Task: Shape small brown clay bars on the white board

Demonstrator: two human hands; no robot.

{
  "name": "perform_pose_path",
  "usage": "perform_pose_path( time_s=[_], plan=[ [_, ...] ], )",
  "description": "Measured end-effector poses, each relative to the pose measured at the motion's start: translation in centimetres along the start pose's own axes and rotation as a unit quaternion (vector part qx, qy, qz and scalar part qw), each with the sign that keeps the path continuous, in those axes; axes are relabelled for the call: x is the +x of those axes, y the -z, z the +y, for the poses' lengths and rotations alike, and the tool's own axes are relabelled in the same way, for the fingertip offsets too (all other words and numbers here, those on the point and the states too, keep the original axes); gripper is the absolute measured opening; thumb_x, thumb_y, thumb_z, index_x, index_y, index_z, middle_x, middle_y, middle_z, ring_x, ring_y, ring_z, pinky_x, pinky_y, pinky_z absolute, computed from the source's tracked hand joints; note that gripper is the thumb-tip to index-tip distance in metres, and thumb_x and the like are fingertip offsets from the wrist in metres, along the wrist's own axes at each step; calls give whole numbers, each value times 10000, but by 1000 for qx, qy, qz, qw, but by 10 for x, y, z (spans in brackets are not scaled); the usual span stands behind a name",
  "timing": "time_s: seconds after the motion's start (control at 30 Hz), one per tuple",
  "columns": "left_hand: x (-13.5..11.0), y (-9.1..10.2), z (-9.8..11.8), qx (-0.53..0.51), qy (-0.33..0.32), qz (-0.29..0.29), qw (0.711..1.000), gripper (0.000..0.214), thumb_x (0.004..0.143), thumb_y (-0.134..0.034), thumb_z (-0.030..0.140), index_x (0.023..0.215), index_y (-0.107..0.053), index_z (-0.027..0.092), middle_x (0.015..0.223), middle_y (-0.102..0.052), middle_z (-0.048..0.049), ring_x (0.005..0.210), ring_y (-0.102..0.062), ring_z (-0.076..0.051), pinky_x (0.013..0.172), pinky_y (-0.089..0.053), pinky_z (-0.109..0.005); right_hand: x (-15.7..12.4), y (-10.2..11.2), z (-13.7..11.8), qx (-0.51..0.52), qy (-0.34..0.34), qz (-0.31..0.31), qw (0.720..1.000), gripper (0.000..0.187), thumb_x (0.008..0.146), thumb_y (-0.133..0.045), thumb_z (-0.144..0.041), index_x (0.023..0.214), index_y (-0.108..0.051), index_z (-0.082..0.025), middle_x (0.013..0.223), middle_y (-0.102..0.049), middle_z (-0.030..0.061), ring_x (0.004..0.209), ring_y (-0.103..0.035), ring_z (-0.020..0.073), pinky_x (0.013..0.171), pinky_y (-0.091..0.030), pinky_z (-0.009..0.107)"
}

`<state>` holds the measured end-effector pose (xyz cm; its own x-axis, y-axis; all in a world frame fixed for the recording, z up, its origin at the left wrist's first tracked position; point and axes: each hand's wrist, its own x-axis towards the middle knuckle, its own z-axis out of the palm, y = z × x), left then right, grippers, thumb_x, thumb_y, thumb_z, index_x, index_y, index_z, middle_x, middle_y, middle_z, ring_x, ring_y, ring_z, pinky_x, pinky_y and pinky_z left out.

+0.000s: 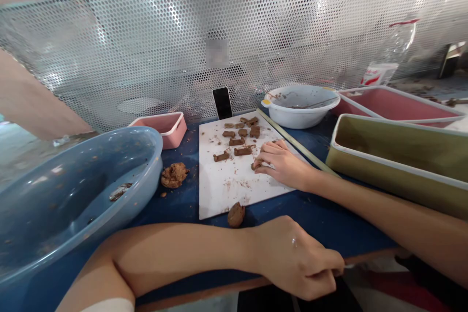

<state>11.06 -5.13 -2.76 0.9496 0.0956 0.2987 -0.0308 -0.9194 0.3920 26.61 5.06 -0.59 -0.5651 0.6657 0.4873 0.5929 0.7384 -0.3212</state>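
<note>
On the white board (pixel 223 190) lie several small brown clay pieces, among them bone-shaped ones (pixel 243 151). My right hand (pixel 281 161) reaches over the board's right side, its fingers curled down around a small clay piece (pixel 253 166) that they partly hide. Across the near edge of the blue table rests my left forearm, and my left hand (pixel 296 258) is closed in a loose fist with nothing showing in it. A rounded clay lump (pixel 236 215) sits at the board's near edge, just beyond my left wrist. Left of the board is a rougher clay lump (pixel 174 175).
A large blue basin (pixel 146 156) fills the left side, with a small pink box (pixel 175 131) behind it. A phone (pixel 223 103) leans against the perforated metal panel (pixel 164 58). To the right are a stick (pixel 303 148), white basin (pixel 300 117), pink tray (pixel 413 102), green trough (pixel 387 170) and bottle (pixel 391 53).
</note>
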Motion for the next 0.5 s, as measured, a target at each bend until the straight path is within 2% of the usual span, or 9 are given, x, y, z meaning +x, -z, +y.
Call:
perform_pose_path(
  time_s=[0.2,0.4,0.5],
  plan=[
    [0,0,0,5,0,1,1000,145,946,-555,229,968,-694,196,729,-761,52,649,-696,-106,506,-398,-247,0,1,-1,-29,4,-9,1000,319,1152,-546,-283,910,-739,-207,954,-725,44,977,-639,215,921,-331,401],
    [-1,0,0,0,-1,3,1000,119,966,-572,246,987,-681,201,759,-776,54,671,-704,-101,505,-398,-247,-1,2,-3,-10,-9,5,1000,165,1070,-718,-324,947,-719,-214,997,-731,31,1013,-659,219,946,-337,398],
    [-1,0,0,1,-2,5,1000,115,945,-579,231,977,-685,198,737,-761,57,660,-694,-100,501,-396,-247,-1,1,-2,-11,0,1,1000,201,1100,-668,-303,935,-736,-210,979,-734,34,1002,-658,214,948,-326,406]
  ],
)
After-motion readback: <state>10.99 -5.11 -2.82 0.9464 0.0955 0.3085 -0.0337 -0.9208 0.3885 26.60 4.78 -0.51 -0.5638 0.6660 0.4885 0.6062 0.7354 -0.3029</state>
